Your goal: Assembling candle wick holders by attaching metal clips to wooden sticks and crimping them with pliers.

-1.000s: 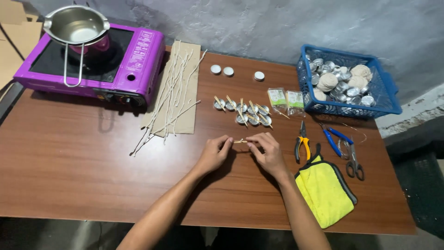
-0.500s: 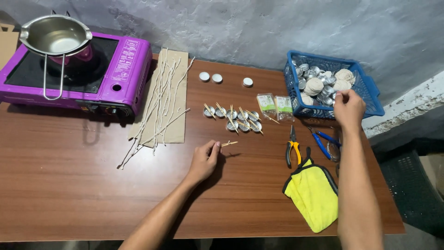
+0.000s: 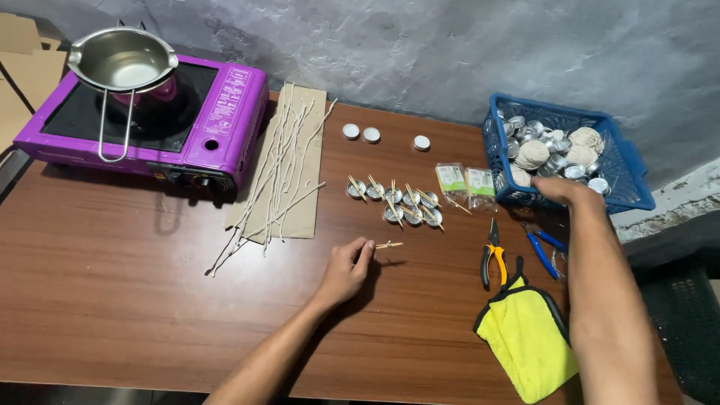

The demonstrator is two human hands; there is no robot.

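Note:
My left hand (image 3: 346,268) rests on the brown table (image 3: 112,285), its fingertips pinching one end of a small pair of tied wooden sticks (image 3: 389,244) that lies on the wood. My right hand (image 3: 559,190) is stretched to the front rim of the blue basket (image 3: 626,169), which is full of small metal cups and coils of wick. The back of this hand faces me and its fingers are curled under, so anything in it is hidden. Between the hands stands a cluster of metal cups with sticks across them (image 3: 397,204).
A purple tabletop stove (image 3: 217,127) with a steel pot (image 3: 124,64) sits at the back left. Cardboard with long white wicks (image 3: 289,169) lies beside it. Also on the table: three white discs (image 3: 371,135), two packets (image 3: 465,182), orange pliers (image 3: 492,261), blue pliers (image 3: 541,249), a yellow cloth (image 3: 529,345).
Both hands were together at the small sticks. The right hand then left for the basket and now sits at its front rim. The left hand stays at the sticks.

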